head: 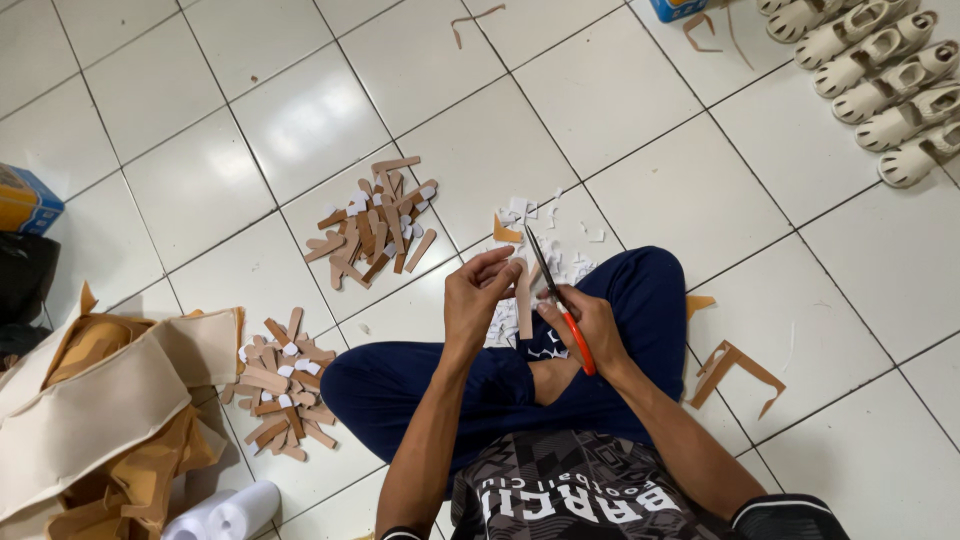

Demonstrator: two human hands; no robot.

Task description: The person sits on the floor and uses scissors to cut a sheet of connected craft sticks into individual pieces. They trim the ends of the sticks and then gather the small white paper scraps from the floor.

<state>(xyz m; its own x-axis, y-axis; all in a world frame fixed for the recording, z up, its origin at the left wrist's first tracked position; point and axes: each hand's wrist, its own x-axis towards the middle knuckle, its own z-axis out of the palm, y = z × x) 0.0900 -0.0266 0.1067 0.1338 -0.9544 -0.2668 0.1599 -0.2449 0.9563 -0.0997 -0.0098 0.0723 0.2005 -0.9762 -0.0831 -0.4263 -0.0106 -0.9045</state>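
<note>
L hand [478, 295] pinches a tan strip [524, 300] upright over the lap, fingers [497, 262] closed on its top. R hand [590, 325] grips orange-handled scissors [556, 297] – blades (slightly parted) just beside the strip. 2 strip piles [375, 220] – on the floor [700, 200] to the left.

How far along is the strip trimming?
Done: two piles of cut tan strips, far pile and near pile. In hand: left hand holds one strip; right hand works the orange-handled scissors. Left: the uncut tan sheet material beside the person's left leg.
</note>
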